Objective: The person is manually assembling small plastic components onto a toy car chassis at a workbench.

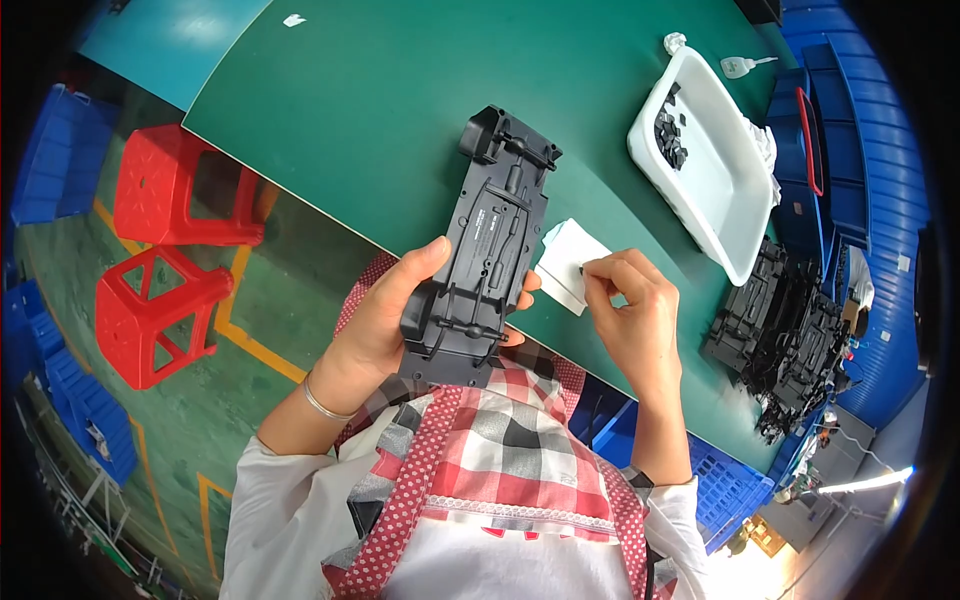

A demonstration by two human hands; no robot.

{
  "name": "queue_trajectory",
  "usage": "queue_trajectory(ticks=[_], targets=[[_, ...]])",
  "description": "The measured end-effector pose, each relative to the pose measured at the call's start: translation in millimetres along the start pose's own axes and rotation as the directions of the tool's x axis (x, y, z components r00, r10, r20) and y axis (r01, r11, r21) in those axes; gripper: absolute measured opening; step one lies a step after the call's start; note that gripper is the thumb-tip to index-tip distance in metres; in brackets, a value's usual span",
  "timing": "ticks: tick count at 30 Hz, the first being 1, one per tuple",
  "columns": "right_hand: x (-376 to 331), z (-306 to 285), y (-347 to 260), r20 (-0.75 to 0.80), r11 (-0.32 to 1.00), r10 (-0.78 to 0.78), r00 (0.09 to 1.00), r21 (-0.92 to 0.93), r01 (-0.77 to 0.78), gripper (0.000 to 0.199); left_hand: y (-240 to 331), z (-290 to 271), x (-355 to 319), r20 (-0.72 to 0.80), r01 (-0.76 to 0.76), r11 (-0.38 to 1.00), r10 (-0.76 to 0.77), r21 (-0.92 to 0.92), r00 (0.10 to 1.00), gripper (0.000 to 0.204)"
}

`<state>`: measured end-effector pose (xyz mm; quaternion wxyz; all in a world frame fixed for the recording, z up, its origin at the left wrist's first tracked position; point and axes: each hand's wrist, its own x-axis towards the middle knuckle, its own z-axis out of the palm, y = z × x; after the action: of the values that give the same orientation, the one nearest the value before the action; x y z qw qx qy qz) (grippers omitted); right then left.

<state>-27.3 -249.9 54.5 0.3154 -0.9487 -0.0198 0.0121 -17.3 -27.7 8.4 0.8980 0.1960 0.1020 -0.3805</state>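
My left hand (pixel 390 300) is closed round a long black plastic toy-car chassis (pixel 490 240), thumb on one long side and fingertips showing at the other. Its face with moulded axles and ribs is turned up, and it is tilted above the edge of the green table. To its right, my right hand (pixel 640 310) makes a pinch, thumb and forefinger together. A tiny dark bit shows at those fingertips, too small to name. Just beside them a small stack of white sheets (pixel 570 255) lies on the table.
A white plastic tray (pixel 725 150) with small black pieces (pixel 671 140) at one end stands beyond my right hand. Several black chassis (pixel 785 340) are heaped at the right. A small white bottle (pixel 738 67) lies at the far right. Red stools (pixel 160 310) stand left of the green table (pixel 390 110).
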Motion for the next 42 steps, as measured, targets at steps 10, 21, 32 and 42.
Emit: queue_trajectory(ticks=[10, 21, 32, 42], targets=[[15.9, -14.1, 3.3, -0.016, 0.985, -0.007, 1.000, 0.170, 0.010, 0.008, 3.2, -0.2, -11.2, 0.063, 0.092, 0.986, -0.084, -0.135, 0.994, 0.064], [51.1, 20.0, 2.0, 0.068, 0.738, 0.008, 0.998, 0.673, -0.052, 0.011, 6.6, 21.5, -18.0, -0.133, 0.031, 0.999, -0.032, -0.013, 0.991, 0.065], [54.5, 22.4, 6.0, 0.123, 0.727, -0.015, 0.992, 0.683, -0.073, 0.010, 9.9, 27.0, -18.1, -0.154, 0.057, 0.998, -0.057, -0.003, 0.986, 0.065], [54.7, 21.3, 4.3, 0.104, 0.746, -0.042, 0.994, 0.665, -0.038, 0.008, 10.1, 31.7, -18.8, -0.175, 0.057, 0.998, -0.055, 0.010, 0.983, 0.065]])
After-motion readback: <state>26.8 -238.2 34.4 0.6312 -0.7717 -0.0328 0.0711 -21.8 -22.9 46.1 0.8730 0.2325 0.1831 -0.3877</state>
